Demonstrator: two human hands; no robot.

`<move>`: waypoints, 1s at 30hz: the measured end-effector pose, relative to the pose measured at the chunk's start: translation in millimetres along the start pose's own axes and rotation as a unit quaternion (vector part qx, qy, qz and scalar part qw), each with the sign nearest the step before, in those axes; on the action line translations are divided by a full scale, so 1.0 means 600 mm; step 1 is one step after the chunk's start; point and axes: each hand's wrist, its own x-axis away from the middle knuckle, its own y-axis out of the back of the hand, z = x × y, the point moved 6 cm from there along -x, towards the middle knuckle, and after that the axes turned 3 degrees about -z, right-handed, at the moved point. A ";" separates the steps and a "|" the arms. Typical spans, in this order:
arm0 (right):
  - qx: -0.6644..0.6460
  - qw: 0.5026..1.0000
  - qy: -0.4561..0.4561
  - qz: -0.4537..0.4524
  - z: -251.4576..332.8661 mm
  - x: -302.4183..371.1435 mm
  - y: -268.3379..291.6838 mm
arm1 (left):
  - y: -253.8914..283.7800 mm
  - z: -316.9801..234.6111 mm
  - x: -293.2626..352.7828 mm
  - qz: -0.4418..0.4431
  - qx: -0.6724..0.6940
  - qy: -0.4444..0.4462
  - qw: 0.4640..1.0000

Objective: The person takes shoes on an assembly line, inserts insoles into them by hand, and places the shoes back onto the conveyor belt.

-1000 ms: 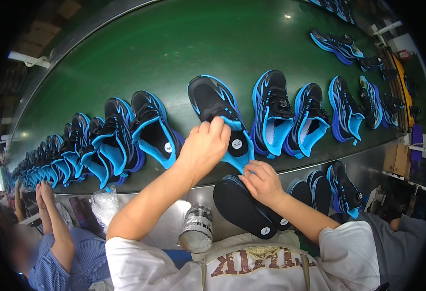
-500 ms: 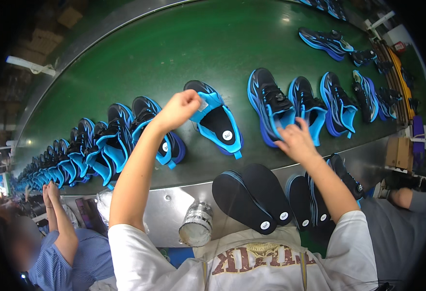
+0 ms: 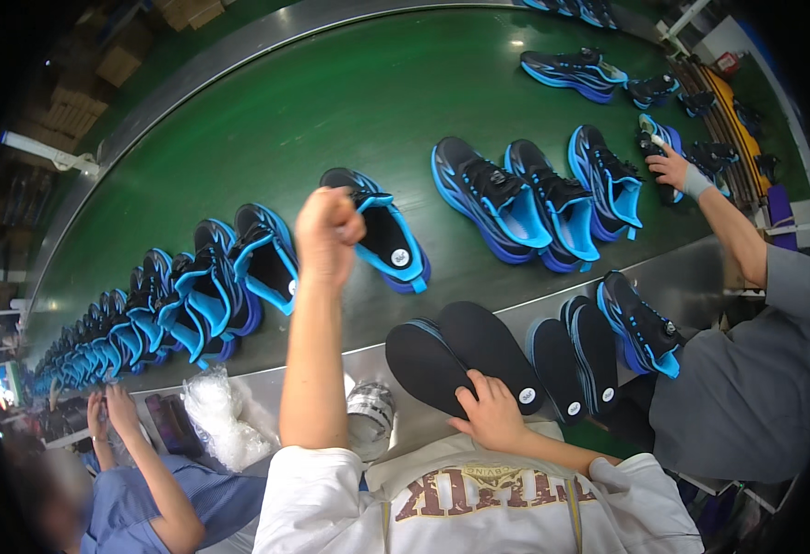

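My left hand (image 3: 329, 226) is closed in a fist at the left side of a black and blue sneaker (image 3: 411, 242). It covers part of the shoe's opening, and whatever its fingers hold is hidden. Inside the sneaker shows a black footbed with a round white sticker. My right hand (image 3: 494, 413) rests over the heel end of a black insole (image 3: 416, 367), its fingers apart and touching it. A second black insole (image 3: 483, 342) lies overlapping that one, on the metal ledge near my body.
More sneakers line the green belt (image 3: 239, 120) at left and right. Nearer me are further insoles (image 3: 552, 365), another sneaker (image 3: 634, 323), a tape roll (image 3: 370, 415) and clear plastic (image 3: 225, 415). A co-worker's hand (image 3: 671, 168) touches a shoe at right; another person sits at left.
My right hand has left the sneakers on the belt and come down onto the insoles. My left hand has turned and lowered slightly. A co-worker's arm has reached in at right. The view has shifted.
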 end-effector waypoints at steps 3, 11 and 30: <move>-0.055 0.998 -0.029 0.002 -0.013 0.014 0.022 | -0.130 0.051 0.021 0.013 -0.409 -0.144 0.901; 0.012 0.971 0.048 -0.233 -0.126 -0.034 0.313 | -0.175 0.153 -0.047 0.059 -0.437 -0.227 0.868; 0.103 0.986 -0.119 -0.059 -0.237 -0.330 0.174 | -0.156 0.176 -0.096 0.049 -0.303 -0.042 0.951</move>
